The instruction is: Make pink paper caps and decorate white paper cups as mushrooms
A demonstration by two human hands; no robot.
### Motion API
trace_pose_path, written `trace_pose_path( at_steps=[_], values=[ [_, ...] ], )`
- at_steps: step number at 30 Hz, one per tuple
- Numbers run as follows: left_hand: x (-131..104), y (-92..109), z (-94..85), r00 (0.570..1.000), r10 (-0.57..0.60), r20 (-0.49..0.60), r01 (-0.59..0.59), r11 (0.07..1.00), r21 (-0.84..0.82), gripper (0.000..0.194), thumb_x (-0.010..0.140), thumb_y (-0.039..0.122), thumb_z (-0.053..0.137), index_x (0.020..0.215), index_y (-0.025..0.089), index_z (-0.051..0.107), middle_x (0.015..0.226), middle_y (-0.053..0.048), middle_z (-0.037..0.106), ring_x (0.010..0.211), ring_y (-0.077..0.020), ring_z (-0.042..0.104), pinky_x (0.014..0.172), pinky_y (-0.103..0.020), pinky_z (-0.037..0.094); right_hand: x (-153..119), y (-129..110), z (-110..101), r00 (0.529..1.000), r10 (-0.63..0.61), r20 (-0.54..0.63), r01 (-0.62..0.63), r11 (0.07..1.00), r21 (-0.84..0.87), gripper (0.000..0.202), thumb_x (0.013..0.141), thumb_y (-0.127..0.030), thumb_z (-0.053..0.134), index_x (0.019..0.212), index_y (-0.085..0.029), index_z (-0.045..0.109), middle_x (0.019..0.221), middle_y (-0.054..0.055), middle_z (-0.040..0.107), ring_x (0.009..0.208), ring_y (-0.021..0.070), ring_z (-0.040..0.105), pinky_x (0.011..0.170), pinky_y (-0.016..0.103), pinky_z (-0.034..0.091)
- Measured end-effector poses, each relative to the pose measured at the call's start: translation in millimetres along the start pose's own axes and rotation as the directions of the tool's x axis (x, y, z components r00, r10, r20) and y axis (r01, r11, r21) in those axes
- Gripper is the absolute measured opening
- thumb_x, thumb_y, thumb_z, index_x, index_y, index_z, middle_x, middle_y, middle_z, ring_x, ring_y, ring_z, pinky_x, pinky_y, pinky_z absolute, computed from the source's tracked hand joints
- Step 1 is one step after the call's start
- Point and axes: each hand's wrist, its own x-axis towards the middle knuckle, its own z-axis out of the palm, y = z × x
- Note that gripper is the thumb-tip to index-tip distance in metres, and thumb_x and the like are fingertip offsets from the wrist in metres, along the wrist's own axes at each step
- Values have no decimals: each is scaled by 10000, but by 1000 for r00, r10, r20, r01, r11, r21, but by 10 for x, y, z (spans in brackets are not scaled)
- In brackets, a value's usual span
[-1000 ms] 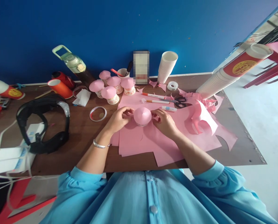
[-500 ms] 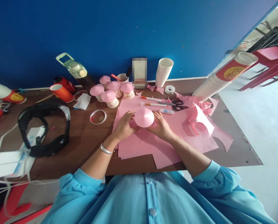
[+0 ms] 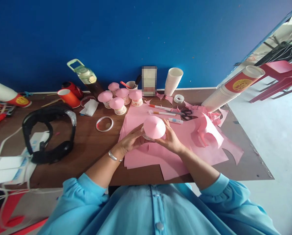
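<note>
Between my two hands is a patterned paper cup [image 3: 147, 137] topped by a pink paper cone [image 3: 154, 127]. My left hand [image 3: 133, 139] grips the cup's left side, its fingers partly hidden behind it. From the right, my right hand [image 3: 171, 139] is closed around the cup under the cone's edge. Pink paper sheets [image 3: 170, 163] lie beneath my hands. Just beyond are a glue stick [image 3: 175, 120], two markers [image 3: 164, 113] and black scissors [image 3: 187, 114]. Several cups with pink cone tops [image 3: 118, 105] stand together at the back left.
A white tape roll [image 3: 179, 99] and a stack of white cups [image 3: 173, 81] are at the back, beside a propped phone [image 3: 149, 81]. Pink scraps [image 3: 209, 129] and a long cup stack [image 3: 231, 88] lie right. A black headband device [image 3: 49, 133] and tape ring [image 3: 104, 124] are left.
The cup and its cone have come slightly closer to me and tilted, so the cup's patterned side now shows. Both hands have shifted with it, and the view has moved a little.
</note>
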Motion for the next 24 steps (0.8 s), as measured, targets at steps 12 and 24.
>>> trace_pose_path(
  at_steps=[12,24],
  values=[
    [-53,64,-177,984,78,-160,-96,990,-107,886,553,475,979,1328,245,618,1386,-147,634,1286,-388,615,1060,-524,536,-45,-310,1,964,237,-120,-180,916,358,340,900,-551,725,1045,-247,685,1070,82,690,983,232,663,876,402,574],
    [-43,58,-150,976,162,-148,-168,985,-31,634,535,459,975,1055,216,708,1055,-80,767,1048,-254,720,882,-384,594,146,-832,-130,932,-280,-230,265,960,-94,345,956,-315,704,1275,-444,717,1265,48,664,1239,312,615,1044,565,532]
  ],
)
